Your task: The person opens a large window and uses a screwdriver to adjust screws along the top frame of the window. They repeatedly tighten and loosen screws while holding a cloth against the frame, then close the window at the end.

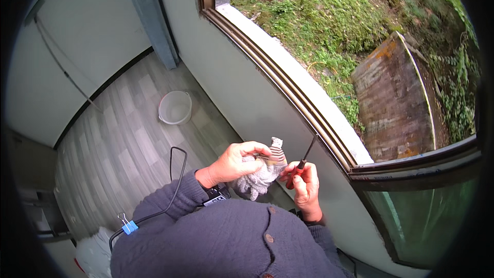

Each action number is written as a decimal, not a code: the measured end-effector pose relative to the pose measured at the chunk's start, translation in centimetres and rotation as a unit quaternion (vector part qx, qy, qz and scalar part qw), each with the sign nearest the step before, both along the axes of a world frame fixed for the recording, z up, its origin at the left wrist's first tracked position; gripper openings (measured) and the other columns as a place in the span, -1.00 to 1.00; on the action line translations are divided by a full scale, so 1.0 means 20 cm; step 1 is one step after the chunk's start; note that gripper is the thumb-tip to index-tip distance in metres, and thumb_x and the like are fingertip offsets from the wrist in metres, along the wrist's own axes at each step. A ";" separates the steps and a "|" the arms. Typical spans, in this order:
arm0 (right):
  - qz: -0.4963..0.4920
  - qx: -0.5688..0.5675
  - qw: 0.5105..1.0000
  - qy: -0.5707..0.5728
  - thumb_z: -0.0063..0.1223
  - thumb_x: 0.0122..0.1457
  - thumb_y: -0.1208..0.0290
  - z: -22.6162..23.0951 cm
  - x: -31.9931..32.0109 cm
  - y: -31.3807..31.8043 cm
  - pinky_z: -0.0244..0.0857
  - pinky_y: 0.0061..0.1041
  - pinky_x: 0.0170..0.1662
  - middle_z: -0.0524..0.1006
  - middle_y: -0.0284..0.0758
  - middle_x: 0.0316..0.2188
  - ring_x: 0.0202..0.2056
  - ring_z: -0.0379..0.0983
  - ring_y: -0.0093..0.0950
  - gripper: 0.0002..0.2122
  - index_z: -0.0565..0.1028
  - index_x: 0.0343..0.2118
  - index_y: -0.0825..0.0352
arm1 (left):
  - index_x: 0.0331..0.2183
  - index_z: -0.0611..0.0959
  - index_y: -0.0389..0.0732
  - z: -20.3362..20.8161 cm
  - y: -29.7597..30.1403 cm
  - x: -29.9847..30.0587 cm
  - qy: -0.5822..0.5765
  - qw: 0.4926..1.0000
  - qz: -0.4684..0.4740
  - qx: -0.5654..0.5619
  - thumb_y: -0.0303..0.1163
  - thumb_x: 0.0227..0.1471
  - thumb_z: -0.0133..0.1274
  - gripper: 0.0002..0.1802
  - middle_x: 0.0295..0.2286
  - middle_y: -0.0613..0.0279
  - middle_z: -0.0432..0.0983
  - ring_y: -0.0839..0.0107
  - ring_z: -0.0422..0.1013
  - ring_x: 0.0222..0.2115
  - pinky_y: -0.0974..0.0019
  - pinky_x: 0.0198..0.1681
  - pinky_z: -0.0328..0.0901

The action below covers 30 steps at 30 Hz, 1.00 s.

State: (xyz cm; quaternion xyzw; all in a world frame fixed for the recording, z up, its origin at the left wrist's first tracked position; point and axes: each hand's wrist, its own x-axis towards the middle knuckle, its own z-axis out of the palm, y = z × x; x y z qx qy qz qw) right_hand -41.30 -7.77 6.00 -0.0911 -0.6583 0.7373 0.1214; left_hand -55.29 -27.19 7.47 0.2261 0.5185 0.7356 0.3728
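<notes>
Bunched in my left hand [237, 162] is a grey cloth [257, 181], its folds hanging below the fingers. A striped piece of fabric [276, 154] sticks up beside the fingertips; I cannot tell whether it belongs to the same cloth. My right hand [305, 188] grips a screwdriver [297, 174] by its red and black handle. The dark shaft points up and away, its tip close to the window track [303, 105]. Both hands are near each other in front of my chest, and the right fingertips are close to the fabric.
An open sliding window with a brown frame [381, 173] runs along the right, above a pale wall. On the grey plank floor stands a white bucket [175, 108]. A long-handled squeegee or mop [60, 67] leans on the left wall. A black cable [177, 180] loops by my left arm.
</notes>
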 end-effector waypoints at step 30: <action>-0.091 0.199 0.967 -0.132 0.16 0.15 0.55 0.15 -1.34 0.17 0.09 -0.63 -0.45 0.29 -0.44 -0.53 -0.50 0.17 -0.66 -0.86 0.39 -0.36 0.35 | -0.20 0.52 -0.33 0.11 -0.15 -1.56 0.023 0.997 0.071 -0.021 -0.57 -0.05 0.14 -0.70 -0.25 0.18 0.56 0.46 0.47 -0.19 0.38 -0.02 0.30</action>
